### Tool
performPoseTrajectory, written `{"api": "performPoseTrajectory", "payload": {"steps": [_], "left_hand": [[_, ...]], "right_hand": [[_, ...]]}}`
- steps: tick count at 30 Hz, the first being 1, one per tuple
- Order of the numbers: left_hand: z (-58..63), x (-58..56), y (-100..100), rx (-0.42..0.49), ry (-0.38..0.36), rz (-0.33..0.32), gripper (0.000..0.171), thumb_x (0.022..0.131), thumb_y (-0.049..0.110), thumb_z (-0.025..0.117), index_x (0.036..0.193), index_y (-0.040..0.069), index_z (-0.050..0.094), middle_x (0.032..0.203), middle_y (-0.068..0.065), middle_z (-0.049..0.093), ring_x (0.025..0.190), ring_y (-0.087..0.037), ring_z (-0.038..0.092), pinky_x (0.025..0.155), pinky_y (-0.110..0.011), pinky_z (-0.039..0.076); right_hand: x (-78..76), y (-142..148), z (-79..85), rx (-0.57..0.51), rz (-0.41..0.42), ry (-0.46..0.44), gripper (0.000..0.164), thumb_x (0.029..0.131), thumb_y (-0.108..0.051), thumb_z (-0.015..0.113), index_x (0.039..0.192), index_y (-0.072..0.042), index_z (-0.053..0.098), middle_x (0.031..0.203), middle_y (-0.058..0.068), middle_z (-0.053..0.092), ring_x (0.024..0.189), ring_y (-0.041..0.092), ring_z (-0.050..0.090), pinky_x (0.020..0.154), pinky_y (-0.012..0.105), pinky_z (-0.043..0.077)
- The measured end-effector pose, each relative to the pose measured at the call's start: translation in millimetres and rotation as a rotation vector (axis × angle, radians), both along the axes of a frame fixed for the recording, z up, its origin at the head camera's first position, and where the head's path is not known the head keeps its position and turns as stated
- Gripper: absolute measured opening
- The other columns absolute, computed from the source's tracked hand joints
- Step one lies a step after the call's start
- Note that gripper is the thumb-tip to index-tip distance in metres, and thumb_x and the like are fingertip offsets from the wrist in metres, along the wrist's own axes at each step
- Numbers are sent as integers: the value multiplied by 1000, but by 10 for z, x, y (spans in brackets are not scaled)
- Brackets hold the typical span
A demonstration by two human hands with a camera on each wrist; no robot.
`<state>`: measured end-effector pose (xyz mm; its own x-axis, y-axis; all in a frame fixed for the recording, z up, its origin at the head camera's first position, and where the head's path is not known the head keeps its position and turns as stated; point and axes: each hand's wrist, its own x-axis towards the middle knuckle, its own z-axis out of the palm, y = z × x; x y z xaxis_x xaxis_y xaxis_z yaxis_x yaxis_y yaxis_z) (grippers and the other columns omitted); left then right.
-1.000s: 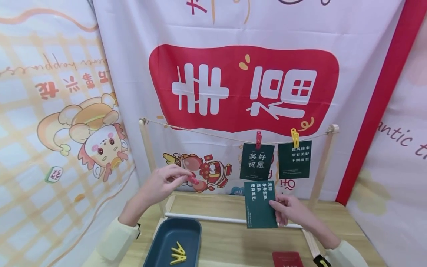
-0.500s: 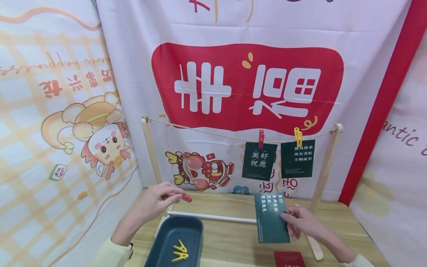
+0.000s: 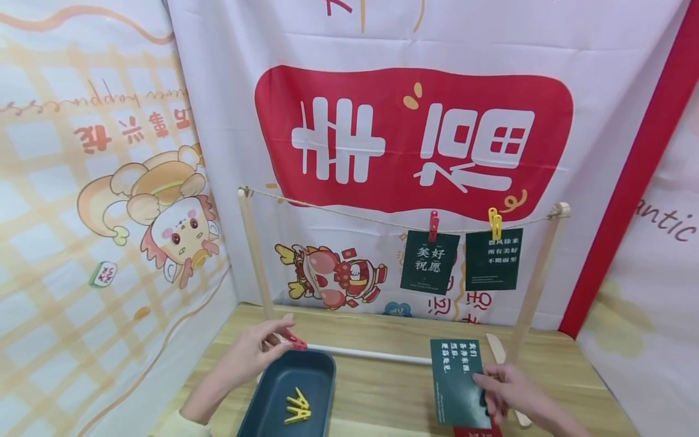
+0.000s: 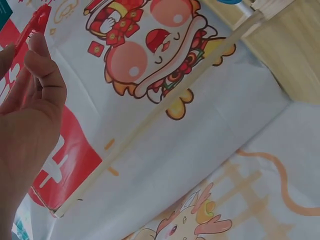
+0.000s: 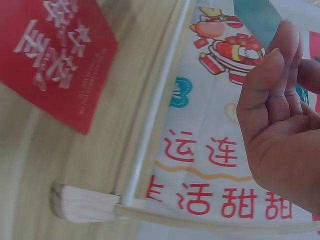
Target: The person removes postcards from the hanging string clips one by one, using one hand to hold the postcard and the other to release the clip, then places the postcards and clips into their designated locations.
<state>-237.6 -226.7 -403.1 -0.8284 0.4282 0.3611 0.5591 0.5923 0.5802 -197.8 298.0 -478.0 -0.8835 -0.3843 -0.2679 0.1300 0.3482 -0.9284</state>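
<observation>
My left hand (image 3: 253, 355) pinches a small red clothespin (image 3: 297, 343) over the far end of a dark blue tray. The left wrist view shows the same red clothespin (image 4: 32, 27) between thumb and fingers. In my right hand (image 3: 508, 391) a dark green card (image 3: 460, 382) with white writing is held by its right edge. It overlaps a red card (image 3: 475, 431) on the table in the head view; the right wrist view shows more of that red card (image 5: 60, 60). Several yellow clothespins (image 3: 297, 408) lie in the tray (image 3: 330, 379).
A wooden rack with a left post (image 3: 255, 261) and right post (image 3: 537, 285) carries a string (image 3: 338, 215). Two green cards hang there, one (image 3: 429, 276) under a red clothespin (image 3: 434, 226), one (image 3: 494, 270) under yellow (image 3: 496, 224). A white rod (image 3: 377, 354) joins the posts low down.
Both hands have come down from in front of the rack, the left with the red clothespin toward the tray, the right with the green card lower and slightly right. The view has shifted slightly.
</observation>
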Motion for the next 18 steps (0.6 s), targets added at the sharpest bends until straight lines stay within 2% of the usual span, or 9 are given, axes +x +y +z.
{"api": "performPoseTrajectory", "payload": {"steps": [5, 9, 13, 18], "left_hand": [[-127, -4, -25, -30, -47, -29, 40, 88, 7, 71, 126, -3, 62, 104, -14, 72, 82, -10, 71, 66, -19, 56], [-218, 14, -21, -68, -97, -39, 31, 87, 9, 71, 117, 0, 67, 101, -11, 72, 82, -10, 71, 67, -18, 55], [-360, 34, -5, -80, -213, -66, 24, 88, 11, 71, 111, 5, 68, 97, -5, 73, 82, -9, 70, 67, -18, 55], [-548, 65, -8, -97, -301, -126, 19, 88, 12, 71, 105, 5, 66, 93, -3, 72, 81, -7, 69, 66, -20, 53]], "right_hand": [[35, 38, -76, 4, 4, -34, 39, 100, -40, 53, 100, -1, 56, 65, 1, 65, 55, 11, 64, 56, 21, 50], [46, 109, -153, -16, 21, -70, 38, 100, -39, 52, 104, -1, 58, 65, 0, 66, 54, 9, 65, 55, 20, 50], [74, 199, -282, -26, 43, -119, 35, 101, -37, 53, 99, -2, 58, 64, -2, 66, 54, 6, 63, 54, 19, 50], [144, 239, -427, 65, 61, -114, 34, 99, -36, 55, 95, -4, 62, 63, -4, 64, 56, 7, 60, 54, 17, 44]]}}
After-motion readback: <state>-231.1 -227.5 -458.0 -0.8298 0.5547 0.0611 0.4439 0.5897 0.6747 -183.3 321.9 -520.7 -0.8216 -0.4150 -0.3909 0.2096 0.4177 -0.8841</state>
